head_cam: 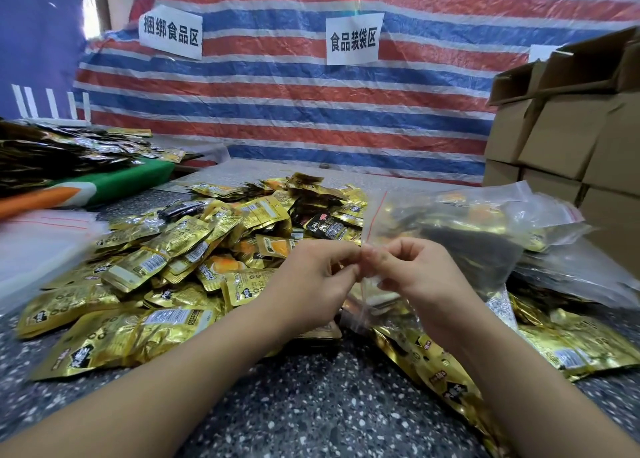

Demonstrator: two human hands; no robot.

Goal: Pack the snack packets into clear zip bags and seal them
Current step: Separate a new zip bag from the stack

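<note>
A big heap of gold and black snack packets (180,249) covers the speckled table (311,405) in front of me. My left hand (311,277) and my right hand (412,270) meet at the centre and both pinch the edge of a clear zip bag (377,215) that stands up between them. Gold packets show through its lower part by my right wrist. Filled clear zip bags (485,222) with red seal lines lie piled to the right.
Empty clear zip bags (41,236) lie stacked at the left edge. Brown cardboard boxes (571,139) are stacked at the right. More dark packets (62,152) sit on a green-and-orange surface at the back left. A striped tarp (311,111) with paper signs hangs behind.
</note>
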